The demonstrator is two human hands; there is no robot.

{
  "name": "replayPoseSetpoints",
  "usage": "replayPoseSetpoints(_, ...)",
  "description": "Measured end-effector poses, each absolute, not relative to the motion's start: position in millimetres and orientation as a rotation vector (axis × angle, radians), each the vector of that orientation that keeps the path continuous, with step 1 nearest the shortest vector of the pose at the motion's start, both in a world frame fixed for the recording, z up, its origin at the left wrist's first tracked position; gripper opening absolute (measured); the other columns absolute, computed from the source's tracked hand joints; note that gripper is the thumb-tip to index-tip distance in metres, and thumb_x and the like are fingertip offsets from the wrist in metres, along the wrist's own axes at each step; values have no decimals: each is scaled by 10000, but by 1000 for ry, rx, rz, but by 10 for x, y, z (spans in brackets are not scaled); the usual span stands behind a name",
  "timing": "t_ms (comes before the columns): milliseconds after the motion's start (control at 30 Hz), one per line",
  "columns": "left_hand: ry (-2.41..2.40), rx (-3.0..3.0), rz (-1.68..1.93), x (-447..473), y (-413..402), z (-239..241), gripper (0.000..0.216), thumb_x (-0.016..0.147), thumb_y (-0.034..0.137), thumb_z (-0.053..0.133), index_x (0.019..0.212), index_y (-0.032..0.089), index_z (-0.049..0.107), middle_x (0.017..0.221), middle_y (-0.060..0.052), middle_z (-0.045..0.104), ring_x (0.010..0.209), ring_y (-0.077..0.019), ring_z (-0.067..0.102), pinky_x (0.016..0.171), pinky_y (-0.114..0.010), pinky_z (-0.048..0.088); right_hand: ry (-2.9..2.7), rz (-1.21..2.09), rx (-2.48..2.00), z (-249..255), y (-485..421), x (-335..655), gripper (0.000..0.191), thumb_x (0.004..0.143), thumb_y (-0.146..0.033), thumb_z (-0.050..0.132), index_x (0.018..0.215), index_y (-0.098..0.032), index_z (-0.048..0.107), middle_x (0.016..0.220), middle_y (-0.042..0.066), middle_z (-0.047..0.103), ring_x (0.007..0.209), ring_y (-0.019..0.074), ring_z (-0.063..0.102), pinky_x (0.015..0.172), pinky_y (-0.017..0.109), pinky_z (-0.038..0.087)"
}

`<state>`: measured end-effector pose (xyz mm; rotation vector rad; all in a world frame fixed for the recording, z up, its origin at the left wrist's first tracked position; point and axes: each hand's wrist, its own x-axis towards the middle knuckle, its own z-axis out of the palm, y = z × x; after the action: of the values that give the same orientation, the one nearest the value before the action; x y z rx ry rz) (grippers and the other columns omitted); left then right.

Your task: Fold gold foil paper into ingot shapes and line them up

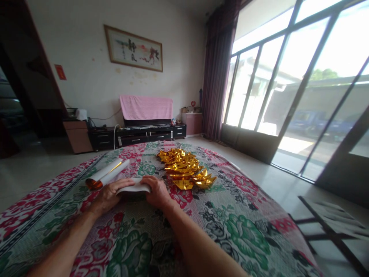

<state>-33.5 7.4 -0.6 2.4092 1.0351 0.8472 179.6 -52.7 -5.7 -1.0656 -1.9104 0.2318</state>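
Observation:
Between my two hands is a sheet of paper, white on the side that shows and bent into a curve. My left hand grips its left end, fingers closed over the edge. On the right end, my right hand is closed in the same way. Just beyond my left hand lie loosely rolled sheets, white outside with gold foil showing at the curled edge. To the right of my hands sits a pile of folded gold paper ingots, several of them overlapping.
A flowered cloth covers the round table. A dark slatted chair or rack stands on the floor at the right. Beyond the table are a low black TV cabinet, a pink cloth over a screen, and large glass doors.

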Motion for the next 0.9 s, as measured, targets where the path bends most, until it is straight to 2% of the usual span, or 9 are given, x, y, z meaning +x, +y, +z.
replayPoseSetpoints(133,1031,2354,709,-387,121,-24,346,673,338,587,969,202,704,1165,-72,617,1082,-267,557,988,-350,391,-1982,136,-1251,-49,-634,1815,418,642,-173,588,1051,-257,607,1142,22,555,1035,165,512,901,276,391)
replayPoseSetpoints(233,994,2342,667,-412,173,-44,328,672,345,591,939,203,718,1133,-79,635,1062,-270,571,971,-342,407,-1995,50,-1359,-29,-675,1810,331,651,-259,617,979,-293,637,1129,9,554,1046,201,473,885,341,363)
replayPoseSetpoints(333,949,2332,640,-416,157,5,328,642,343,613,920,210,725,1109,-73,648,1081,-278,558,957,-340,419,-2030,20,-1363,-18,-686,1810,277,641,-273,628,915,-309,654,1163,-11,552,1095,224,423,888,376,317)
replayPoseSetpoints(400,916,2323,611,-405,105,71,357,594,332,650,920,206,723,1120,-74,642,1093,-279,548,966,-341,408,-2069,73,-1330,-23,-678,1813,269,666,-229,591,917,-306,649,1043,-15,613,1014,190,472,884,353,309)
replayPoseSetpoints(467,943,2252,577,-390,44,138,338,614,347,621,904,205,722,1130,-57,638,1074,-255,563,980,-339,392,-2067,97,-1314,-34,-660,1815,231,679,-203,563,879,-280,651,942,-14,644,963,177,504,877,333,309)
replayPoseSetpoints(633,1078,2021,506,-414,-32,222,351,638,381,598,922,211,715,1195,-32,599,1097,-224,551,932,-261,426,-2043,108,-1312,-35,-633,1801,163,669,-181,554,778,-234,662,858,2,667,916,168,543,855,293,327)
replayPoseSetpoints(767,1076,1980,457,-452,-45,251,291,640,390,614,856,238,733,1193,-39,601,1088,-237,555,914,-270,437,-2031,79,-1347,6,-640,1783,146,730,-216,518,725,-203,663,764,12,666,804,142,566,767,247,350)
replayPoseSetpoints(833,1031,1975,463,-445,-66,265,297,635,404,638,853,227,733,1155,-57,624,1049,-237,574,880,-269,453,-2007,54,-1383,26,-642,1777,181,764,-249,503,681,-187,652,724,15,659,741,130,566,721,232,347)
replayPoseSetpoints(900,1054,1972,552,-429,-89,267,317,606,435,671,809,199,735,987,-73,687,921,-233,621,772,-260,488,-1968,25,-1418,39,-640,1770,248,803,-290,479,648,-179,638,702,19,656,708,124,562,698,227,341)
